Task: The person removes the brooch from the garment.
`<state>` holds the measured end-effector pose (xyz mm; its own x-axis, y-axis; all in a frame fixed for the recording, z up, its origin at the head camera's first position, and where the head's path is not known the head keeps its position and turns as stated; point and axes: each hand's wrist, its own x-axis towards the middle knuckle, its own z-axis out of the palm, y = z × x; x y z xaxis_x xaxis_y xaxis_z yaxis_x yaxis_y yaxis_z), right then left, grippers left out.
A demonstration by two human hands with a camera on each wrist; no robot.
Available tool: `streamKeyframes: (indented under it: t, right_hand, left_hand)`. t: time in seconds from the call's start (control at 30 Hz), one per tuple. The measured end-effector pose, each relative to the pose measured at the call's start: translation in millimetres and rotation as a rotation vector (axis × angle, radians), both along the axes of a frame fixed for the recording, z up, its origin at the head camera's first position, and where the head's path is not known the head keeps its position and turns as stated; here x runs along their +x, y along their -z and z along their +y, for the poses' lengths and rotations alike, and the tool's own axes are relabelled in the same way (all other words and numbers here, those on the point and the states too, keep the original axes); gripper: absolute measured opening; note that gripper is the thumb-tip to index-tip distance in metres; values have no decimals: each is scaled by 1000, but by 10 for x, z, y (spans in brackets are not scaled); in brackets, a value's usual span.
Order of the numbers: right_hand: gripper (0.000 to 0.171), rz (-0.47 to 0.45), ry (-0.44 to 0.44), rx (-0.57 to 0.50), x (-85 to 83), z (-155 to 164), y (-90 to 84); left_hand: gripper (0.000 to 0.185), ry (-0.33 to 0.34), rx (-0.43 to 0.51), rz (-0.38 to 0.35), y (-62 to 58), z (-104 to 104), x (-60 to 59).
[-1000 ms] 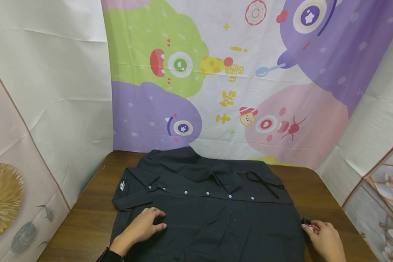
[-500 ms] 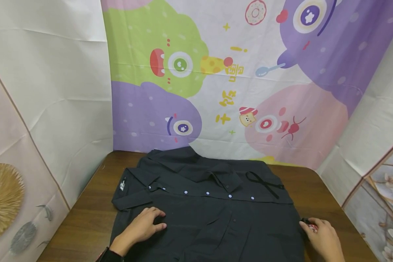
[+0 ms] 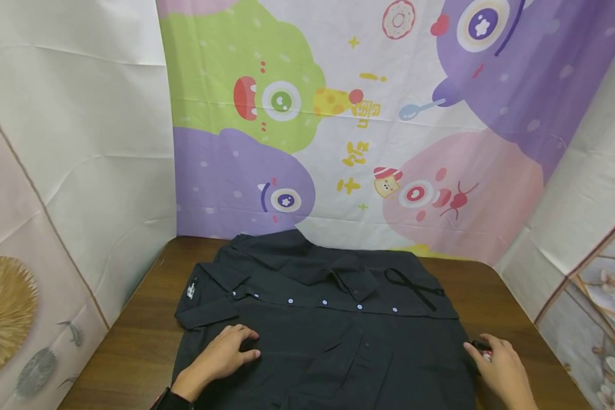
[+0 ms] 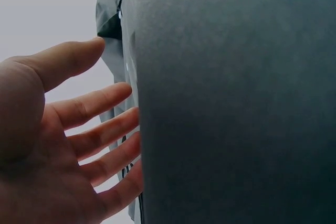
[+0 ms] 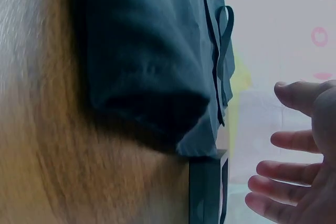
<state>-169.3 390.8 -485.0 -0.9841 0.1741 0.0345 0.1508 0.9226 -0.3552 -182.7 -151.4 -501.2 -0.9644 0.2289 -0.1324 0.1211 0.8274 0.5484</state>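
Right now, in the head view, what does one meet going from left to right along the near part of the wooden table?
Bare brown wooden table → left hand, resting flat on the cloth → black button-up shirt spread flat → right hand at the shirt's right edge, over a small black and red object.

The left hand (image 3: 220, 357) lay palm down with its fingers (image 4: 97, 111) straight and slightly spread, the thumb held a little apart from the rest. Its wrist ran back toward the lower edge of the head view, where a dark sleeve cuff (image 3: 170, 400) showed. The right hand (image 3: 499, 370) sat low at the right, palm down, its fingers (image 5: 286, 174) loosely extended and parted, curled round nothing. Both forearms came in from below, well apart from each other, and neither hand touched the other.
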Motion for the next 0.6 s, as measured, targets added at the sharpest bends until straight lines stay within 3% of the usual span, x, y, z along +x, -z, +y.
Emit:
streamKeyframes:
  t: [0.6]
  right_hand:
    - [64,36,-68,-26,-9,-201,-46]
  left_hand:
    - [31,-5,-7,-5,-12,0,0]
